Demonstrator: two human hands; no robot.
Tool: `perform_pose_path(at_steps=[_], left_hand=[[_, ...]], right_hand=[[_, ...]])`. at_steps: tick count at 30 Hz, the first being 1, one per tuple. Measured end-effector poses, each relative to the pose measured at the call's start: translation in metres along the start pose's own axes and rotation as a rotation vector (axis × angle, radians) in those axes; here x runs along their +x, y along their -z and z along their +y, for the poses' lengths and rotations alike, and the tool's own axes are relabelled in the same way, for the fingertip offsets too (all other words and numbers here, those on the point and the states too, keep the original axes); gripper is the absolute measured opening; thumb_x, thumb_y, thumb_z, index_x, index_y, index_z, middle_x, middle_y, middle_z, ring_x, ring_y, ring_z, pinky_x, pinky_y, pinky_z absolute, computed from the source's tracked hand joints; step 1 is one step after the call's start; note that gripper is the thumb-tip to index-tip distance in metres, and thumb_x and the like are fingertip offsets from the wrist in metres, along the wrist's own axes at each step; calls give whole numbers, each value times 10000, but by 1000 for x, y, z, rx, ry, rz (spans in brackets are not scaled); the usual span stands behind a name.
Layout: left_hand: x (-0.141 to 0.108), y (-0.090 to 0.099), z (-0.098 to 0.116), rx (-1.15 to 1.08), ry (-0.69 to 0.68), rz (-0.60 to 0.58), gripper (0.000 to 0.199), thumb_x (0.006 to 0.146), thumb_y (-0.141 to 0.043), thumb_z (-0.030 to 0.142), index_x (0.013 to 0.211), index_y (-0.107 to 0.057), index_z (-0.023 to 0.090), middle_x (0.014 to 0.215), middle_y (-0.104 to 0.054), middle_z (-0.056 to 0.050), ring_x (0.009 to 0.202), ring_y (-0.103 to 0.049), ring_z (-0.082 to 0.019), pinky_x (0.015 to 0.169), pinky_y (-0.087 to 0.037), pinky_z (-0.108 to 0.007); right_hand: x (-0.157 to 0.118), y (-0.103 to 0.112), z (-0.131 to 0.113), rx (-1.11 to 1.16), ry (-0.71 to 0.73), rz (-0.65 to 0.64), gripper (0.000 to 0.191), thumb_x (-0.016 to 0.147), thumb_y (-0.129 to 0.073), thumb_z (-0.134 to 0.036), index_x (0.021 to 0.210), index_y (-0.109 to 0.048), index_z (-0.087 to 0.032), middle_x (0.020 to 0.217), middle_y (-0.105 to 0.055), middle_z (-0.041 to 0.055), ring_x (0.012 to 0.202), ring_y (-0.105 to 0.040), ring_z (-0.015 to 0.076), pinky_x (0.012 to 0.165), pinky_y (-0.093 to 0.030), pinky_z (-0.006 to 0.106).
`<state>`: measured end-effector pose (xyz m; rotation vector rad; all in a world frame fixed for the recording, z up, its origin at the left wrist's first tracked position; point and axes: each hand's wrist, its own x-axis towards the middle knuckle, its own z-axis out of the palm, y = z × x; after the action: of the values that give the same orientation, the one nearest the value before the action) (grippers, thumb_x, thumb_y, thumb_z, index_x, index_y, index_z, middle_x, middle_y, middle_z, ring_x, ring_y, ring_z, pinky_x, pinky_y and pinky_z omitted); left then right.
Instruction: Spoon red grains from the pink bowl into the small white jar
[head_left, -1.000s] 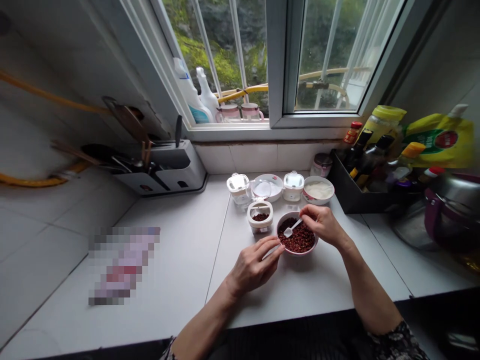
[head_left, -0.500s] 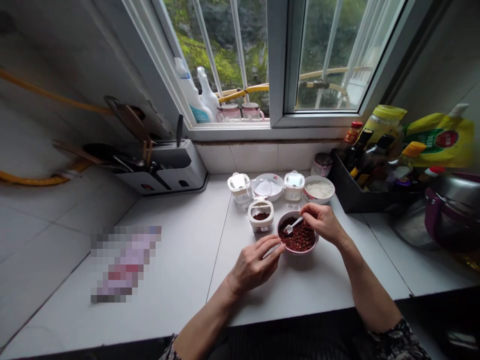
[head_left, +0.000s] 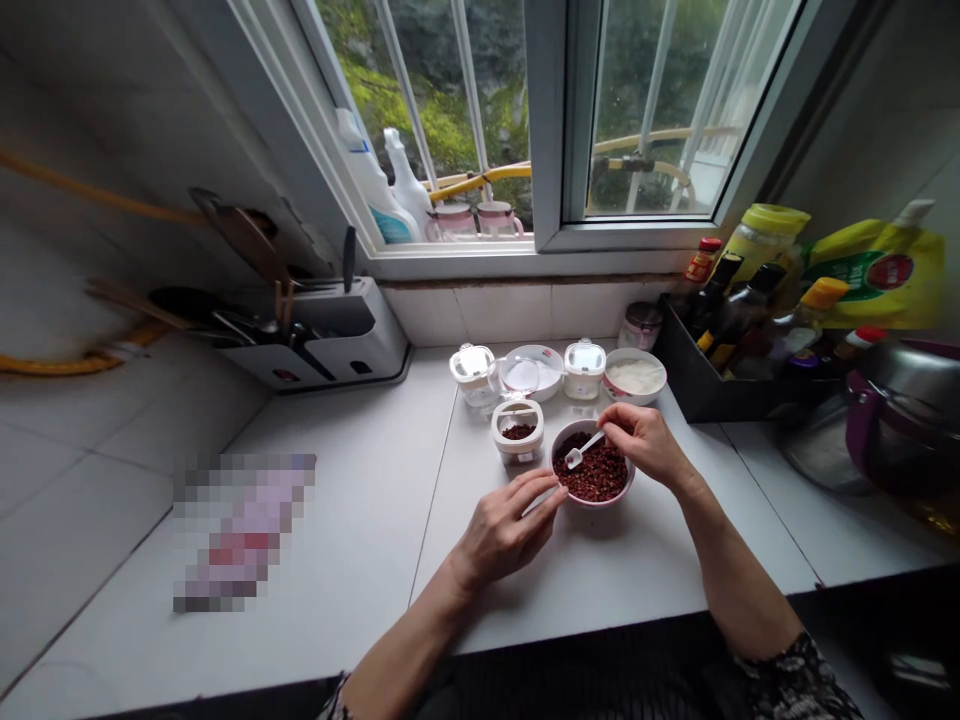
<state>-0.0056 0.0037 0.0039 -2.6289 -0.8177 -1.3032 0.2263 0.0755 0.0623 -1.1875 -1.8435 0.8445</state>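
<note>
A white bowl with a pinkish outside [head_left: 598, 503] holds dark red dried peppercorn-like bits [head_left: 600, 474]. My right hand [head_left: 643, 446] pinches the handle of a small white plastic spoon [head_left: 585, 450] over the bowl's far side. The scoop end of the spoon rests at the surface of the red bits. With its fingertips at the bowl's left rim, my left hand [head_left: 511, 525] steadies the bowl; part of its grip is hidden. Just beyond the left fingers stands an open clear seasoning jar with a white rim [head_left: 517, 432], partly filled with the same red bits.
Behind are two clear lidded jars [head_left: 474, 375] [head_left: 583, 370], a bowl of white powder [head_left: 541, 372] and another white-filled bowl [head_left: 634, 376]. A black bottle tray [head_left: 701, 395] and a metal pot [head_left: 900, 400] stand right. At left are a utensil holder [head_left: 337, 345] and a blurred packet [head_left: 247, 530].
The view has shifted slightly, moving the scene a little left. Both hands keep nearly the same pose at the bowl, and the spoon stays over the red bits.
</note>
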Motion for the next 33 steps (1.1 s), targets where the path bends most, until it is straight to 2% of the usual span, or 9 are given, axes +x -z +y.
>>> perform_pose_path(at_steps=[7,14,22,25,28,31,33], left_hand=[[1,0,0,6,-8,4,354,911,-534,64,1246,-605,152,1100,-688,-133,1086,-663,-231,877,-620,-363],[1,-1,0,7,-16,6,323,909,-535,61,1214,-616,127,1102,-681,-138,1090,-656,-236,867,-621,-360],[1,-1,0,3,-17,3,305,917,-525,69,1204,-618,118,1106,-672,-143,1100,-649,-243,880,-619,-370],[2,0,1,2,-19,9,312,926,-507,78,1216,-609,128,1101,-674,-137,1103,-651,-240,880,-621,-376],[3,-1,1,6,-17,17,314,927,-498,79,1217,-606,132,1085,-680,-135,1099,-654,-234,875,-622,-368],[3,-1,1,12,-14,19,311,923,-496,74,1207,-610,128,1084,-682,-135,1099,-654,-232,880,-619,-364],[3,-1,1,18,-18,22,302,916,-501,67,1192,-614,115,1085,-683,-138,1096,-654,-236,883,-619,-364]], right_hand=[[2,0,-1,56,-54,5,124,758,-541,-244,716,-642,-186,597,-620,-9,542,-559,126,525,-441,233],[6,1,0,297,-200,18,146,699,-616,-316,719,-644,-174,539,-618,-18,434,-500,98,429,-414,218],[10,-1,-5,456,-254,78,255,657,-741,-388,749,-655,-166,559,-652,-3,398,-531,97,403,-460,223],[12,-10,-8,465,-202,143,293,676,-748,-426,764,-656,-162,577,-667,10,408,-545,102,408,-467,224],[12,-24,-13,416,-88,243,270,760,-702,-423,816,-660,-162,625,-678,14,435,-556,103,436,-482,227],[8,-39,-17,259,84,303,176,868,-616,-341,899,-671,-177,700,-699,25,512,-608,124,522,-529,252],[4,-46,-18,78,262,286,137,909,-562,-257,932,-681,-194,772,-725,45,624,-664,154,624,-560,282]])
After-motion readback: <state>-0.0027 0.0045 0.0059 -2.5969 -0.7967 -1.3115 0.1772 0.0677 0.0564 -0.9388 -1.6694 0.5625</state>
